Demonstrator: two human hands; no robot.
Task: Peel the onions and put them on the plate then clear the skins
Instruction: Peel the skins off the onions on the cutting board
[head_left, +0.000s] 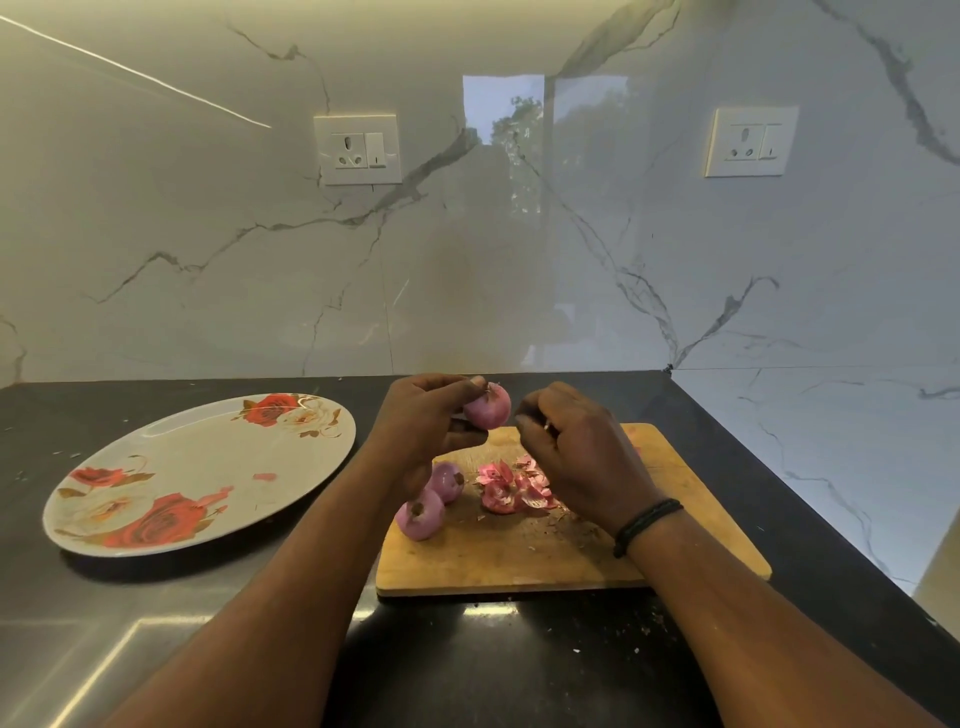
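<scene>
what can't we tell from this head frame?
- Right hand: seen from the back, so whatever its curled fingers pinch is hidden.
- Held onion: near side covered by the left hand, so remaining skin is unclear.
- Skins: partly behind the right hand.
- Cutting board: right part crossed by the right forearm.

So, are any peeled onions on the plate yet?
No, the plate holds no onions; two onions lie on the cutting board.

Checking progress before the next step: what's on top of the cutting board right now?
On the cutting board lie two onions and a pile of skins. The right hand covers part of the board, so anything beneath it is hidden.
</scene>
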